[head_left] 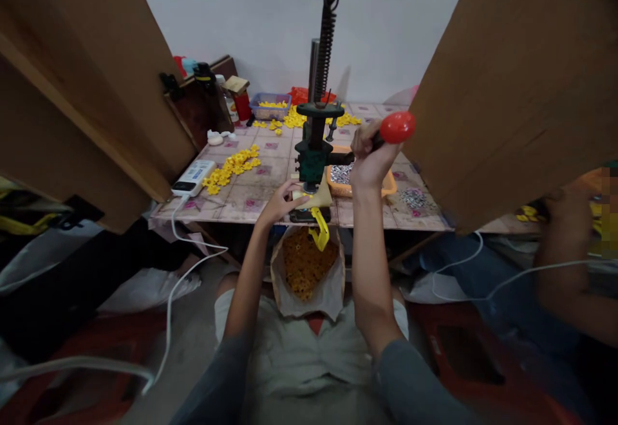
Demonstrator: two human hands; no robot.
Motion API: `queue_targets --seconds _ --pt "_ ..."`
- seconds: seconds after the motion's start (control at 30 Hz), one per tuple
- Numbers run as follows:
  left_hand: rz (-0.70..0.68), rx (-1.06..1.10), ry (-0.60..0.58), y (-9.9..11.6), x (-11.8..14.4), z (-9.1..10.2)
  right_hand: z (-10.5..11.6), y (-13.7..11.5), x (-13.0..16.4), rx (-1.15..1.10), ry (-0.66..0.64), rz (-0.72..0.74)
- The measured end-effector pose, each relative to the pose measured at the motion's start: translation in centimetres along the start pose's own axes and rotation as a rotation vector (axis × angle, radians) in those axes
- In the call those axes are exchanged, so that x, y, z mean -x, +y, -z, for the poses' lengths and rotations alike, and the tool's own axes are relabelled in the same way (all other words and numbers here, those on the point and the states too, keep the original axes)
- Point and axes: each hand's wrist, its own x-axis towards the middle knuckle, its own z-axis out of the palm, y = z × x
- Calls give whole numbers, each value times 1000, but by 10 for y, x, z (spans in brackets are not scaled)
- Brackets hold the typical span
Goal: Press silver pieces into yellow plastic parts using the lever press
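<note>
A dark green hand press (313, 154) with a tall coil spring stands at the table's front edge. My right hand (371, 158) is closed round its lever, just below the red knob (398, 127). My left hand (282, 203) is at the press base, its thumb and fingers bent in around the spot under the ram. What its fingertips hold there is too small and partly hidden to name. A yellow plastic chute (319, 228) slants down from the base. Below it, an open paper-lined bag (280, 283) between my legs holds many small yellow pieces.
Small yellow flower-shaped pieces (234, 169) lie at left beside a white power strip (194, 177). An orange tray (340, 189) of metal bits and a loose metal pile (414, 198) are at right. Cardboard panels (502, 90) flank the table; another person's arm (564, 257) shows far right.
</note>
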Motion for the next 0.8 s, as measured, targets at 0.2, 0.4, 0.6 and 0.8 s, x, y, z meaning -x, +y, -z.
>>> queue_targets --seconds 0.2,0.4,0.6,0.8 --pt "10 24 -1 -2 0 0 3 5 4 81 11 -12" --pt "-6 10 7 -2 0 0 2 6 6 61 47 26" --pt "-16 16 8 -3 1 -1 6 8 3 49 -28 34" --pt "-46 -6 39 -2 -2 -4 -2 3 4 -66 9 113"
